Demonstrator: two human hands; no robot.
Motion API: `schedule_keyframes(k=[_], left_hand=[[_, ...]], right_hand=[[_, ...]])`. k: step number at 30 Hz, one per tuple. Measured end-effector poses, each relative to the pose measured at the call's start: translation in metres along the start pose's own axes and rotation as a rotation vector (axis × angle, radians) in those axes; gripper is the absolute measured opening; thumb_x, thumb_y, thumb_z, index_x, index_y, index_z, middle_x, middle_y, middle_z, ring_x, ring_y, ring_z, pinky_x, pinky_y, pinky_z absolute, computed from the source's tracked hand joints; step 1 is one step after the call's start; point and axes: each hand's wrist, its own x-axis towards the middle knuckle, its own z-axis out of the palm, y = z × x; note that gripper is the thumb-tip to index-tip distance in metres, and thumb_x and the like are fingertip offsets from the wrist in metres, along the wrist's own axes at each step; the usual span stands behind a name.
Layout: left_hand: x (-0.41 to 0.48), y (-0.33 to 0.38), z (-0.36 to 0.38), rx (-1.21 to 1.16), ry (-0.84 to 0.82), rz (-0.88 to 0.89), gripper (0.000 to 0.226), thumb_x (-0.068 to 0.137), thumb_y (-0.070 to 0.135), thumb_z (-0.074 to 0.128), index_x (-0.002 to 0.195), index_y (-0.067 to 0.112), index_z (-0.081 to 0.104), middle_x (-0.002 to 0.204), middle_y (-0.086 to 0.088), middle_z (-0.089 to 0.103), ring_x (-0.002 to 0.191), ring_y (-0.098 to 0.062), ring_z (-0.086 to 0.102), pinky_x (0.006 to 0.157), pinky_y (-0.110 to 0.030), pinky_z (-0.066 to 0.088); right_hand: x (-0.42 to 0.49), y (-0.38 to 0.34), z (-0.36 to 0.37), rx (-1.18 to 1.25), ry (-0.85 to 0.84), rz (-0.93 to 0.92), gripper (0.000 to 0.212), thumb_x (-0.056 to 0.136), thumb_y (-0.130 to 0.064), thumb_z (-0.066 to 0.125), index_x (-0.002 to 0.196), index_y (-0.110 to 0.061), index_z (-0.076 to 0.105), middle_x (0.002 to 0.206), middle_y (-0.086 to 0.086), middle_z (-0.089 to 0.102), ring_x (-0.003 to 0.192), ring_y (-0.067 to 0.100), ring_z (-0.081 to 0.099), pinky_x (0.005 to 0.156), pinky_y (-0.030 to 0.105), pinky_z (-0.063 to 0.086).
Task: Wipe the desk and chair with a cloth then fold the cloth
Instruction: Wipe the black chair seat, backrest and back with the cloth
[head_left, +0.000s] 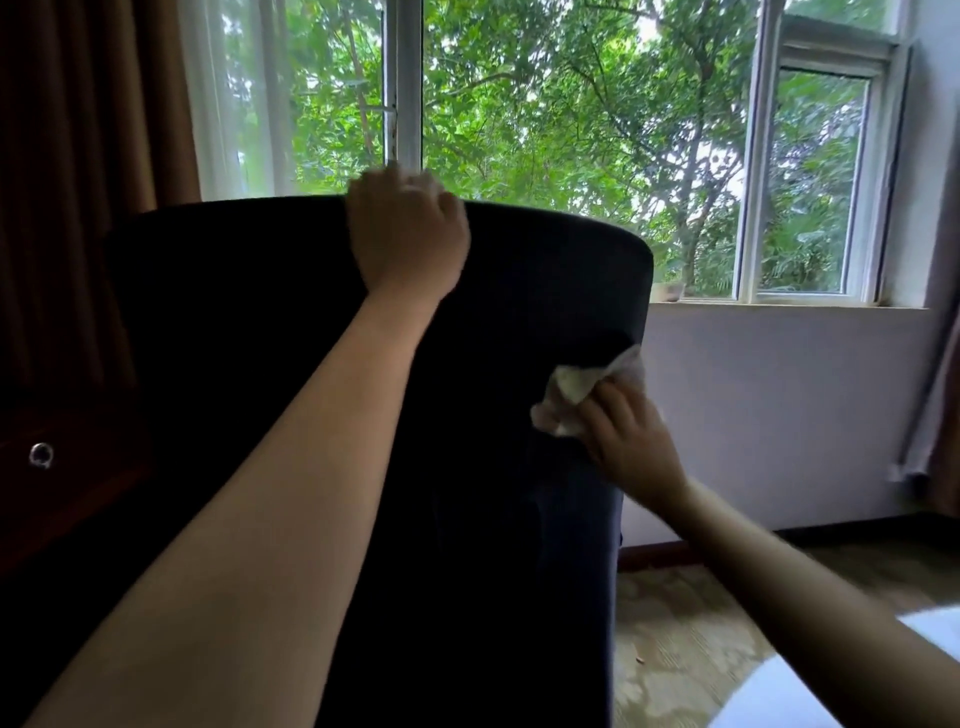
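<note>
On the right edge of the chair (249, 322), the right hand (631, 441) clutches the cloth (571, 387); the left hand (408, 234) grips the top. Bunched so, it could slip.

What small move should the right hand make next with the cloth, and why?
Probably slide the cloth down the chair back: the right hand holds it against the side edge, while the left hand grips the top.

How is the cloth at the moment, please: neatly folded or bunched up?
Bunched up. The white cloth is crumpled under the right hand, which holds it against the dark chair back; no neat folds show.
</note>
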Motion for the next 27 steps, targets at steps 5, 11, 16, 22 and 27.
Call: schedule_keyframes(k=[5, 11, 16, 22, 27], left_hand=[[-0.008, 0.027, 0.015, -0.105, -0.165, 0.162, 0.04, 0.099, 0.043, 0.028, 0.122, 0.021, 0.052, 0.132, -0.003, 0.05, 0.132, -0.023, 0.033, 0.115, -0.043, 0.0], [-0.004, 0.029, 0.016, -0.127, -0.222, 0.126, 0.042, 0.097, 0.05, 0.032, 0.121, 0.022, 0.051, 0.133, 0.0, 0.046, 0.134, -0.021, 0.028, 0.115, -0.041, -0.004], [-0.004, 0.028, 0.018, -0.149, -0.199, 0.132, 0.039, 0.095, 0.05, 0.036, 0.117, 0.021, 0.051, 0.129, 0.001, 0.047, 0.133, -0.02, 0.028, 0.114, -0.04, -0.005], [-0.005, 0.026, 0.017, -0.197, -0.19, 0.138, 0.038, 0.095, 0.048, 0.038, 0.118, 0.021, 0.051, 0.129, 0.003, 0.047, 0.133, -0.019, 0.028, 0.114, -0.039, -0.006], [-0.006, 0.025, 0.017, -0.204, -0.161, 0.145, 0.038, 0.094, 0.048, 0.038, 0.119, 0.022, 0.051, 0.129, 0.005, 0.047, 0.133, -0.017, 0.028, 0.114, -0.038, -0.007]], right_hand=[[-0.105, -0.049, 0.01, 0.042, -0.146, -0.128, 0.025, 0.093, -0.02, 0.038, 0.114, -0.014, 0.05, 0.117, 0.011, 0.046, 0.105, 0.032, 0.048, 0.079, 0.041, 0.054], [-0.029, -0.02, 0.013, 0.039, 0.006, 0.064, 0.025, 0.099, -0.021, 0.034, 0.115, -0.009, 0.048, 0.115, 0.014, 0.043, 0.102, 0.036, 0.046, 0.07, 0.044, 0.057], [0.09, 0.025, 0.0, 0.007, 0.223, 0.165, 0.032, 0.092, -0.018, 0.048, 0.121, -0.007, 0.045, 0.12, 0.015, 0.039, 0.108, 0.038, 0.043, 0.08, 0.047, 0.05], [0.029, -0.013, 0.012, 0.115, 0.254, 0.376, 0.035, 0.1, -0.028, 0.03, 0.129, -0.01, 0.041, 0.117, 0.016, 0.038, 0.103, 0.036, 0.04, 0.092, 0.044, 0.035], [-0.118, -0.1, 0.032, 0.08, -0.103, 0.456, 0.041, 0.096, -0.026, 0.034, 0.135, -0.013, 0.039, 0.117, 0.021, 0.046, 0.106, 0.041, 0.042, 0.086, 0.057, 0.045]])
